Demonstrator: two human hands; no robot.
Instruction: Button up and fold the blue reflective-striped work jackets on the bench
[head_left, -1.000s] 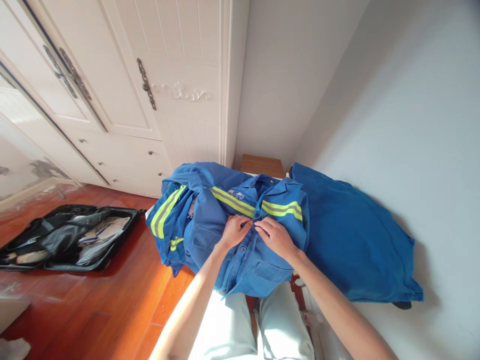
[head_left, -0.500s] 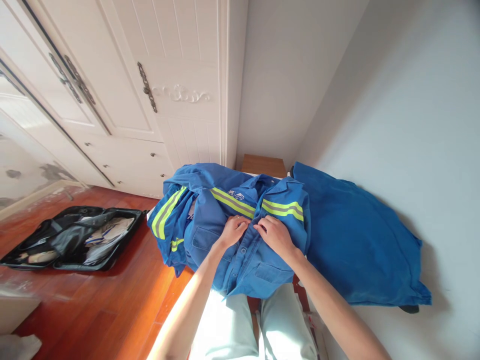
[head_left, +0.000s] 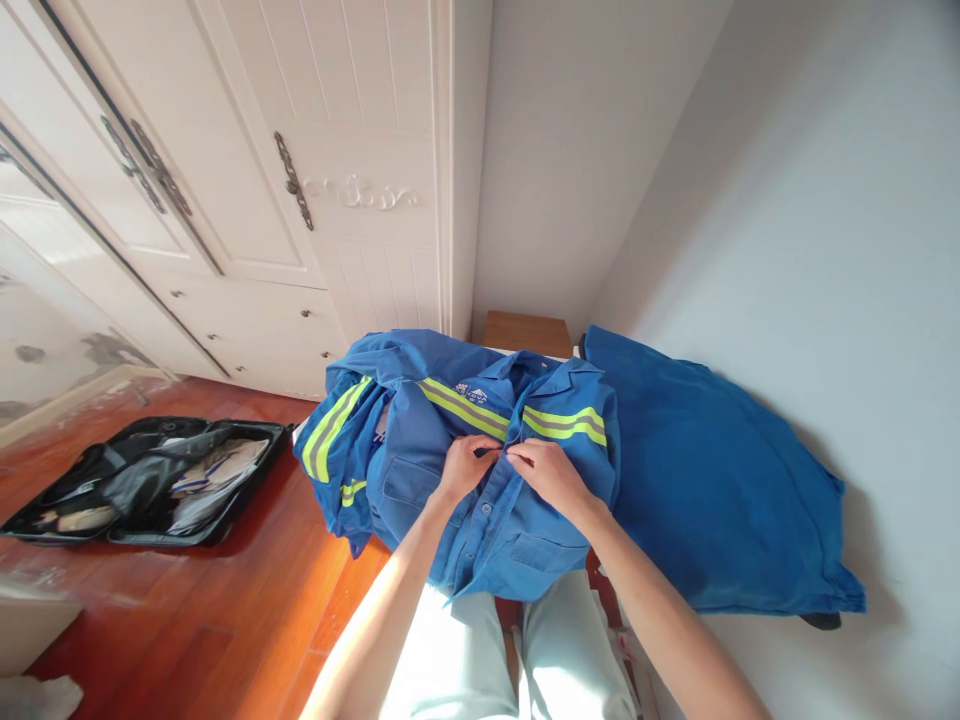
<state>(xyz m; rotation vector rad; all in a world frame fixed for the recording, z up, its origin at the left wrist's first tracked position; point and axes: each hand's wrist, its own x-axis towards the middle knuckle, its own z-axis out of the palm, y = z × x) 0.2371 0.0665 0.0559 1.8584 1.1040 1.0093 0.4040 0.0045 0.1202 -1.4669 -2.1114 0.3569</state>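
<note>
A blue work jacket (head_left: 420, 430) with yellow-and-grey reflective bands lies front side up before me, its collar away from me. At its front placket, just below the chest band, my left hand (head_left: 469, 466) pinches the fabric edge. My right hand (head_left: 546, 468) pinches the other side of the same opening, fingertips close to the left ones. Whether a button sits between the fingers is hidden. Lower on the placket a button (head_left: 487, 509) shows. White lettering (head_left: 471, 392) is printed above the band on the jacket's left part.
Blue cloth (head_left: 720, 480) is draped at the right by the grey wall (head_left: 825, 250). An open black suitcase (head_left: 274, 470) with clothes lies on the wooden floor (head_left: 187, 610) at left. A white wardrobe (head_left: 375, 130) stands behind, beside a small brown wooden surface (head_left: 527, 332).
My fingertips have drawn slightly nearer each other at the placket, and the fingers of both hands pinch more tightly. The jacket lies nearly as before.
</note>
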